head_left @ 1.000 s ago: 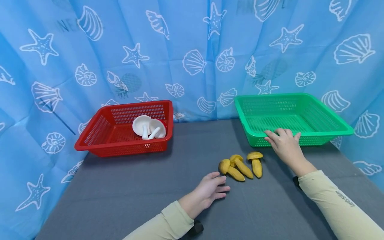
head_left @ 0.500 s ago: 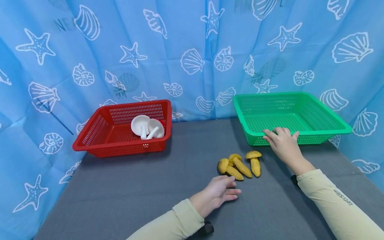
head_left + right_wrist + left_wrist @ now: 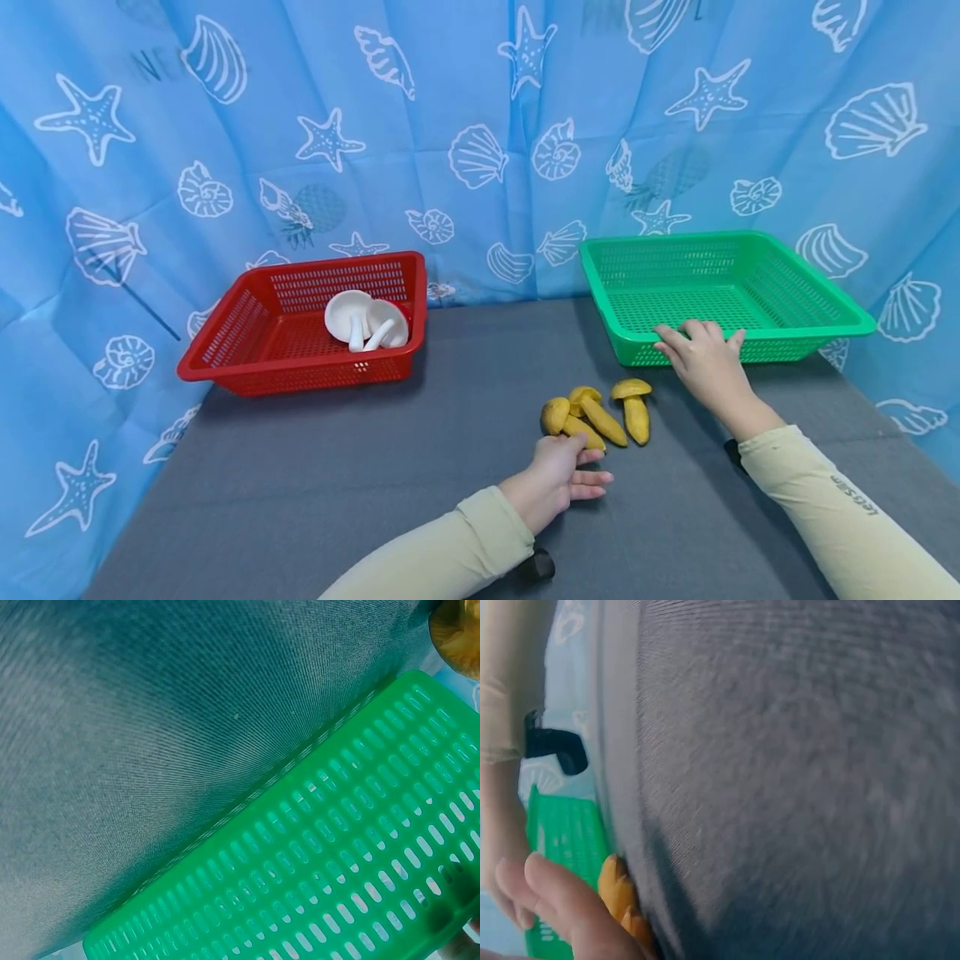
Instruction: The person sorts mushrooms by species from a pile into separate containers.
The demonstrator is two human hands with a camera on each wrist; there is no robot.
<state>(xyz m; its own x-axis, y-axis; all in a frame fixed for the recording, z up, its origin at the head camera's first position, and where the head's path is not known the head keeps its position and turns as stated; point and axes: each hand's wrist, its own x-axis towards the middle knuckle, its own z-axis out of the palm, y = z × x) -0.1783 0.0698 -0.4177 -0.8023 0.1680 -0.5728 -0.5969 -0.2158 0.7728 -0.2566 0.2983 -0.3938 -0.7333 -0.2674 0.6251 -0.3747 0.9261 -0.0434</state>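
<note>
Three yellow mushrooms lie on the grey cloth, two touching and one a little to the right. My left hand is at the stem of the leftmost mushroom, its fingers loosely extended and its fingertips overlapping the stem end. In the left wrist view, fingers show in front of the yellow mushrooms. My right hand holds the near rim of the green basket, fingers over the edge. Dark finger shapes show through the slotted wall in the right wrist view.
At the left stands a red basket with two white mushrooms inside. A blue curtain with shell prints hangs behind the table. In the right wrist view, a mushroom cap appears past the green basket's corner.
My left hand has moved right and slightly, finally, up to the leftmost yellow mushroom's stem. My right hand stays at the green basket's rim. The view has shifted slightly.
</note>
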